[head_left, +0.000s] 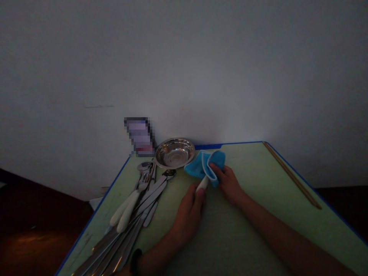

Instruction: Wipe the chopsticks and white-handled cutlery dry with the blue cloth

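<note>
My left hand (pixel 192 209) is closed around the white handle (pixel 203 184) of a utensil whose far end is covered, so its kind is hidden. A blue cloth (pixel 206 163) wraps that far end, and my right hand (pixel 228 183) grips the cloth with the thumb on top. Just beyond the cloth, to its left, a round metal bowl (pixel 175 153) stands at the back of the table. Left of my hands lies a pile of metal cutlery (pixel 149 199), with spoons, forks and knives. Two white-handled pieces (pixel 126 211) rest on top of it.
The pale green table (pixel 247 237) has a blue edge and backs onto a grey wall (pixel 201 69). A pair of wooden chopsticks (pixel 291 174) lies along the right edge. A phone-like device (pixel 140 136), blurred out, leans at the back left.
</note>
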Demonstrator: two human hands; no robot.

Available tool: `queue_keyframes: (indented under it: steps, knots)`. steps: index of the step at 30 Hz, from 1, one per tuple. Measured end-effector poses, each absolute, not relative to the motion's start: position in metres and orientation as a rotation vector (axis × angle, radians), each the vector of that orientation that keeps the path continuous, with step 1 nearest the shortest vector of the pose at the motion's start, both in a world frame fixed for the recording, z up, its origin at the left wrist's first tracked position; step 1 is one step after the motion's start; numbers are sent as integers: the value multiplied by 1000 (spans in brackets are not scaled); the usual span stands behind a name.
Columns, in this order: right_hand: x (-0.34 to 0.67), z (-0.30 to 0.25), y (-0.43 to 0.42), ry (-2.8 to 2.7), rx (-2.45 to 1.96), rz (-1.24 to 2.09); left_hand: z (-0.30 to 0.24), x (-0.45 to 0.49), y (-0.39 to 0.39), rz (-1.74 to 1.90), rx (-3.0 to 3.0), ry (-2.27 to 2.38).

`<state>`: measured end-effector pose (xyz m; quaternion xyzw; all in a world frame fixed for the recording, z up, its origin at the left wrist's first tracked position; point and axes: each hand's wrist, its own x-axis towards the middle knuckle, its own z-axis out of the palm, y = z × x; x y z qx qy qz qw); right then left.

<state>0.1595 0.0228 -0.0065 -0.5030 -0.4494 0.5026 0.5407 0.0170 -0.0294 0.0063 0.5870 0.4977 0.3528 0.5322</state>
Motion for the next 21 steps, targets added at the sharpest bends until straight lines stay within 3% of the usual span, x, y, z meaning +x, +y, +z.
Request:
queue_keyframes:
  steps: [13, 21]
  knots:
    - [152, -9, 24, -835, -1000, 1467, 9, 15, -29, 1004, 978, 1044]
    - [154, -11, 25, -837, -1022, 1434, 11, 17, -24, 955, 832, 1059]
